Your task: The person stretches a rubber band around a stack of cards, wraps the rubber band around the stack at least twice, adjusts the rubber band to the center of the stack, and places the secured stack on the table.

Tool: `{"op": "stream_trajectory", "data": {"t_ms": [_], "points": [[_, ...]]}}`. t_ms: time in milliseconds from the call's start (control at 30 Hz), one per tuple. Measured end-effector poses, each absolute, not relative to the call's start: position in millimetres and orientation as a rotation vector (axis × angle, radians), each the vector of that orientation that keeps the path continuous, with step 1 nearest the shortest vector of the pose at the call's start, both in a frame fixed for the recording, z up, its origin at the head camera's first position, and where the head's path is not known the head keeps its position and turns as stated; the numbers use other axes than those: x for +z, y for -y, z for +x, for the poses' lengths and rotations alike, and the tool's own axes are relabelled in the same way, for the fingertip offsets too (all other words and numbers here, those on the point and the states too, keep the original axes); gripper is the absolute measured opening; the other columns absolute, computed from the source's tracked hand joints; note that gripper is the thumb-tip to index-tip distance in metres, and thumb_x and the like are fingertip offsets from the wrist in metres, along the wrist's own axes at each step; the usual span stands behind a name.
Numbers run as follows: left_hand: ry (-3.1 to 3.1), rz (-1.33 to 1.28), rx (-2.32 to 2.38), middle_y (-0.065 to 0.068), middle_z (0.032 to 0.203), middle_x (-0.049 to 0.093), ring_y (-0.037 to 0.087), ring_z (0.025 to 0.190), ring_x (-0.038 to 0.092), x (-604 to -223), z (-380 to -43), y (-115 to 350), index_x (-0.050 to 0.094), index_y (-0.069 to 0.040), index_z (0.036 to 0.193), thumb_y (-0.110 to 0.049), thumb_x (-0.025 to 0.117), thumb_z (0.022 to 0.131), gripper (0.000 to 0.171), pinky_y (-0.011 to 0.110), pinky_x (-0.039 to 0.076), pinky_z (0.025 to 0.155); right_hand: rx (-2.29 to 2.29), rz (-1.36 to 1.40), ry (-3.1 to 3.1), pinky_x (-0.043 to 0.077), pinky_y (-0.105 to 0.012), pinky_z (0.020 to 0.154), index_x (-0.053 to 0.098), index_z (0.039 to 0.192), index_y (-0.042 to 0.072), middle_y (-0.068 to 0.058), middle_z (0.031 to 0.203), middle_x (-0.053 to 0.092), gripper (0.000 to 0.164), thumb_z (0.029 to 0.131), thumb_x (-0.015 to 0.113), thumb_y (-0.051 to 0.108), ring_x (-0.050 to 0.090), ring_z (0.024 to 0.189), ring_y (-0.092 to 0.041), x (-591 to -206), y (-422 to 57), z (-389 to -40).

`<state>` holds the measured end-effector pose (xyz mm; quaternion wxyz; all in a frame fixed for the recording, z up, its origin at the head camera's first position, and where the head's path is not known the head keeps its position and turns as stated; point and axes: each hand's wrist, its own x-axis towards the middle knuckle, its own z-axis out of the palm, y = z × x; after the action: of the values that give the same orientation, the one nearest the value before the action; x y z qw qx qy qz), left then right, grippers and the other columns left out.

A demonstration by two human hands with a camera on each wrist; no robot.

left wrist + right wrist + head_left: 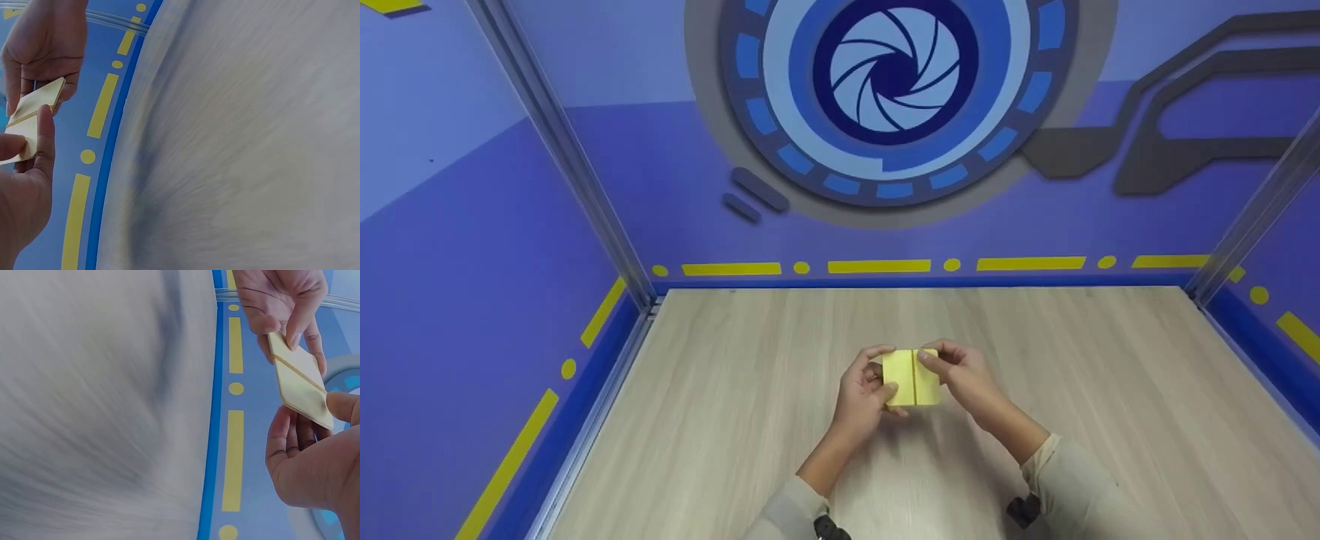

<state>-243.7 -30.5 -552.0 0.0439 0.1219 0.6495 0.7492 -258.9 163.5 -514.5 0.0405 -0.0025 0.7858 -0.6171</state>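
Note:
A small, flat yellow notebook [898, 367] with rounded corners and a darker band across it is held up above the table between both hands. My left hand [855, 401] grips its left side in the head view, thumb on the face turned to me. On the opposite side my right hand [967, 381] pinches the notebook near its upper right corner. The right wrist view shows the notebook [298, 391] tilted, with the band running slantwise over its face. Part of its far side is hidden by fingers.
A wood-grain table [720, 420] spreads beneath the hands. Blue printed walls [607, 180] with yellow dashes enclose its back and sides, with metal posts [562, 142] at the corners. Dark straps or mounts [1024, 511] sit at the wrists.

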Motion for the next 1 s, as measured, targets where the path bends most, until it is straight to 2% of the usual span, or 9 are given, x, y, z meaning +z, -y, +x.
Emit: {"op": "stream_trajectory", "data": {"t_ms": [267, 633, 867, 1000], "points": [[-1.98, 0.398, 2.269, 0.021, 0.12, 0.064, 0.024, 0.098, 0.073, -549.2, -242.9, 29.2, 0.054, -0.009, 0.146, 0.013, 0.056, 0.097, 0.054, 0.036, 0.068, 0.067, -1.893, 0.001, -2.421, 0.048, -0.029, 0.079, 0.075, 0.107, 0.006, 0.0, 0.097, 0.067, 0.017, 0.103, 0.069, 0.021, 0.056, 0.091, -0.017, -511.4, -162.7, -260.6], [-1.95, 0.42, 2.281, 0.019, 0.128, 0.072, 0.022, 0.098, 0.076, -552.7, -244.3, 30.4, 0.051, -0.008, 0.148, 0.015, 0.055, 0.098, 0.055, 0.034, 0.068, 0.065, -1.853, -0.011, -2.499, 0.051, -0.027, 0.08, 0.078, 0.106, 0.005, -0.005, 0.102, 0.074, 0.017, 0.1, 0.072, 0.02, 0.06, 0.092, -0.016, -508.1, -155.5, -260.9], [-1.93, 0.416, 2.278, 0.02, 0.129, 0.072, 0.022, 0.098, 0.075, -552.1, -243.2, 27.0, 0.052, -0.01, 0.147, 0.015, 0.054, 0.099, 0.054, 0.031, 0.068, 0.066, -1.85, -0.031, -2.483, 0.051, -0.025, 0.075, 0.078, 0.106, 0.003, -0.004, 0.096, 0.073, 0.018, 0.101, 0.072, 0.018, 0.06, 0.088, -0.017, -508.6, -155.6, -261.9], [-1.932, 0.408, 2.28, 0.021, 0.128, 0.071, 0.022, 0.097, 0.074, -552.3, -242.4, 25.9, 0.051, -0.009, 0.148, 0.014, 0.054, 0.099, 0.054, 0.03, 0.067, 0.066, -1.83, -0.038, -2.491, 0.05, -0.026, 0.077, 0.079, 0.107, 0.004, -0.004, 0.097, 0.073, 0.017, 0.102, 0.071, 0.018, 0.059, 0.088, -0.018, -509.1, -155.7, -262.4]]}}
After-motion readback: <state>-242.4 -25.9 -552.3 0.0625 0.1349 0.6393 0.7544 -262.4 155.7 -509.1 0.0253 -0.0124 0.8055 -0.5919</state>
